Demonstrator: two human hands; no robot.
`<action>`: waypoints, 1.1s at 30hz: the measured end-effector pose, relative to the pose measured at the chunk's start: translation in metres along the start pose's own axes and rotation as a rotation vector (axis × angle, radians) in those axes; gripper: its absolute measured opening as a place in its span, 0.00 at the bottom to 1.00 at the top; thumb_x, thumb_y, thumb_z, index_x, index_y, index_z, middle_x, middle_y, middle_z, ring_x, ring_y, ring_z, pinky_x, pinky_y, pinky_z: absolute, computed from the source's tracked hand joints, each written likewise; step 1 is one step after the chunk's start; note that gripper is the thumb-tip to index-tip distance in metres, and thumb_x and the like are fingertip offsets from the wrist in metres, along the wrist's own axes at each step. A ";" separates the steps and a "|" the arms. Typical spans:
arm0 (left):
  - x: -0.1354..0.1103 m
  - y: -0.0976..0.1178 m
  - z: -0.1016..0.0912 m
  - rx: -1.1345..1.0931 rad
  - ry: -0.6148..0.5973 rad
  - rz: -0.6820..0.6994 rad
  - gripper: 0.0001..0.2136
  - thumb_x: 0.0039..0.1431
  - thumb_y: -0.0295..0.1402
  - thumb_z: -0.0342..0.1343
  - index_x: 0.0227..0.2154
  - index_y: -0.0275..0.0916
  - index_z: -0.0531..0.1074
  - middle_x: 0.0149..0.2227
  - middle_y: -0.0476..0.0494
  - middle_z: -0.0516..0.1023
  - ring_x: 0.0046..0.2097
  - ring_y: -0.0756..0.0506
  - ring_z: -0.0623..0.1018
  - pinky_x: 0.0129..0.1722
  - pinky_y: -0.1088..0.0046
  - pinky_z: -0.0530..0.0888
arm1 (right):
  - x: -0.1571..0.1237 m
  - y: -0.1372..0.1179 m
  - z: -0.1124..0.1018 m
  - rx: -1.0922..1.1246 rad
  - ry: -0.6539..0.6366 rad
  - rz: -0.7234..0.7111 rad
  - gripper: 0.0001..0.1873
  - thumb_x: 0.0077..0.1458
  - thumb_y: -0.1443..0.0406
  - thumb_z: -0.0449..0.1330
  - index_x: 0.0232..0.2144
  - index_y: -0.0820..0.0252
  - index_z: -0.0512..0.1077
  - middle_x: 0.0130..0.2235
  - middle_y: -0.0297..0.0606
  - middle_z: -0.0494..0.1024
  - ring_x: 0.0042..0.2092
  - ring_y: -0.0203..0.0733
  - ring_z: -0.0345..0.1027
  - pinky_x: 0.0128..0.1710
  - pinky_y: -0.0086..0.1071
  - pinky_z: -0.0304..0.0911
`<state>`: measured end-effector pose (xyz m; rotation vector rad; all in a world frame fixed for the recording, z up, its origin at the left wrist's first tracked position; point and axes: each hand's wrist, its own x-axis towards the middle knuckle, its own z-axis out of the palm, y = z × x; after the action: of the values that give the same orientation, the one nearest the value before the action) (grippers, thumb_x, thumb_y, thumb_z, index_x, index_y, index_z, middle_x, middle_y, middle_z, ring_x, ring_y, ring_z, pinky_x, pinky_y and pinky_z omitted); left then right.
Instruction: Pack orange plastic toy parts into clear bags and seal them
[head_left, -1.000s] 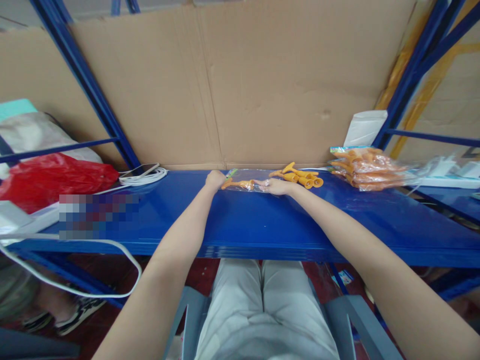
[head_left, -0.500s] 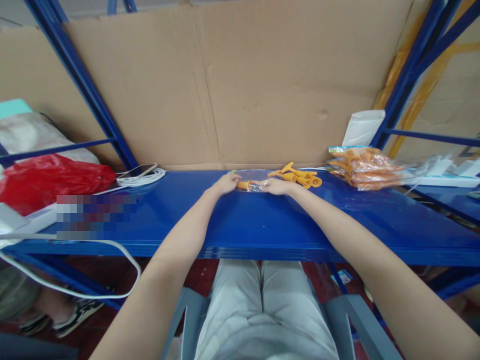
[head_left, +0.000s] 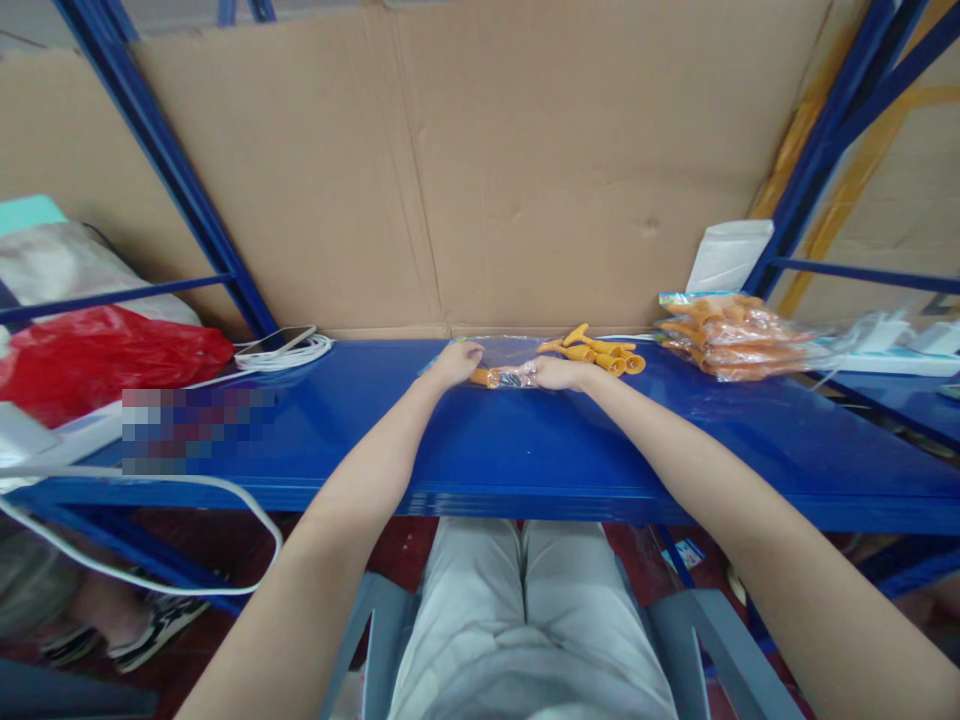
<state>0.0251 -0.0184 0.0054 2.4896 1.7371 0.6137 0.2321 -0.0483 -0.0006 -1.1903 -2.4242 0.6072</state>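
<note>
A clear plastic bag (head_left: 504,350) lies on the blue shelf top between my hands. In its lower part is an orange-yellow plastic piece (head_left: 482,377), partly covered by my fingers. My left hand (head_left: 454,364) is closed on the bag's left side. My right hand (head_left: 559,373) pinches the bag at its right side, beside a dark, shiny patch that I cannot make out. Just beyond my right hand sits a loose pile of orange-yellow plastic pieces (head_left: 604,355) with cone-shaped, hollow ends.
Filled bags of orange pieces (head_left: 724,335) are stacked at the right, near a white power strip (head_left: 889,360). A phone (head_left: 289,340) and coiled white cable (head_left: 307,352) lie at left, beside a red bag (head_left: 112,355). Cardboard (head_left: 525,170) closes off the back.
My left hand has shifted slightly and its fingers have curled in more at the bag. The orange piece in the bag sits slightly lower. My right hand has hardly moved.
</note>
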 end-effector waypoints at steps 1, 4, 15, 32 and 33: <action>0.001 0.000 0.001 -0.009 0.009 0.005 0.18 0.63 0.29 0.44 0.50 0.38 0.74 0.55 0.49 0.74 0.58 0.47 0.71 0.59 0.75 0.64 | 0.000 -0.002 0.000 0.023 -0.027 0.007 0.15 0.56 0.66 0.57 0.44 0.60 0.79 0.48 0.40 0.79 0.49 0.45 0.71 0.52 0.34 0.63; 0.002 0.002 0.005 -0.027 0.022 -0.005 0.19 0.63 0.29 0.43 0.54 0.37 0.71 0.57 0.47 0.72 0.60 0.48 0.69 0.60 0.76 0.61 | -0.001 -0.008 0.002 0.070 -0.065 0.015 0.15 0.55 0.66 0.57 0.43 0.59 0.79 0.47 0.39 0.80 0.49 0.46 0.71 0.51 0.34 0.63; 0.002 0.002 0.013 0.051 -0.127 -0.050 0.26 0.66 0.35 0.34 0.62 0.29 0.58 0.65 0.40 0.58 0.66 0.46 0.57 0.63 0.73 0.54 | -0.004 -0.026 0.009 -0.001 -0.081 -0.065 0.16 0.54 0.72 0.52 0.36 0.61 0.79 0.42 0.35 0.81 0.43 0.40 0.72 0.45 0.30 0.65; 0.005 -0.010 0.007 0.140 -0.181 -0.091 0.27 0.65 0.36 0.32 0.63 0.32 0.56 0.66 0.42 0.55 0.67 0.46 0.56 0.63 0.71 0.55 | -0.036 0.032 -0.037 -0.672 0.322 0.613 0.22 0.58 0.58 0.55 0.51 0.62 0.72 0.53 0.53 0.72 0.57 0.57 0.61 0.53 0.51 0.57; 0.005 -0.011 0.007 0.143 -0.177 -0.095 0.27 0.65 0.36 0.32 0.64 0.32 0.56 0.66 0.42 0.55 0.67 0.46 0.56 0.63 0.71 0.55 | -0.035 0.033 -0.037 -0.673 0.293 0.631 0.23 0.57 0.56 0.55 0.51 0.62 0.72 0.53 0.53 0.72 0.58 0.58 0.60 0.54 0.52 0.57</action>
<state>0.0195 -0.0084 -0.0027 2.4447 1.8783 0.2624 0.2926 -0.0506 0.0081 -2.1649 -2.0214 -0.2704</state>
